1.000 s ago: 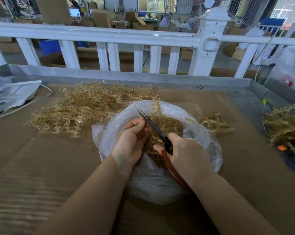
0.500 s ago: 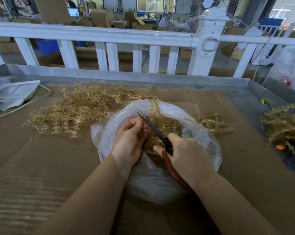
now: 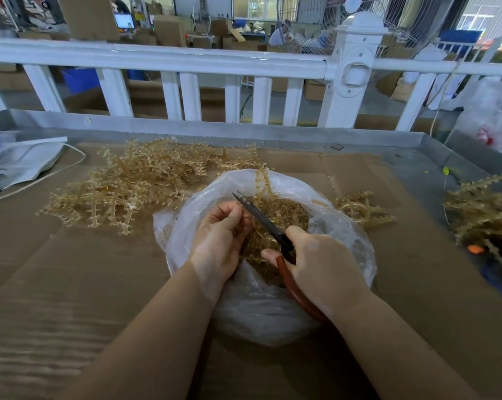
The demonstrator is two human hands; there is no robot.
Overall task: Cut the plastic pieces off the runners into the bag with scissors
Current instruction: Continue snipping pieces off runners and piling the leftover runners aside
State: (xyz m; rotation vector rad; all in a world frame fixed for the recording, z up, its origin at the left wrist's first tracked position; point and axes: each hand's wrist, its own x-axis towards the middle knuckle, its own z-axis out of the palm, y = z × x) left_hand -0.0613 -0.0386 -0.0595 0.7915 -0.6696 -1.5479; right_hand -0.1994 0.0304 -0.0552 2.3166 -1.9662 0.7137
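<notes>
A clear plastic bag [image 3: 273, 310] lies open on the cardboard, holding a heap of small amber plastic pieces [image 3: 284, 210]. Over its mouth my left hand [image 3: 219, 241] pinches an amber runner [image 3: 262, 183] that sticks up past the bag's far rim. My right hand [image 3: 322, 267] grips scissors [image 3: 261, 219] with red-brown handles; the dark blades point up-left and lie against the left hand's fingers. A big pile of uncut runners [image 3: 134, 186] lies behind the bag on the left.
A few runners [image 3: 359, 209] lie right of the bag, more runners [image 3: 481, 209] at the right edge. White sheets and a cord [image 3: 18, 163] are at far left. A metal table rim [image 3: 244, 131] and white fence [image 3: 186, 62] run behind. Cardboard [image 3: 70, 284] covers the table.
The hands and scissors stay over the bag almost unmoved; my left fingers shift slightly on the runner beside the blades.
</notes>
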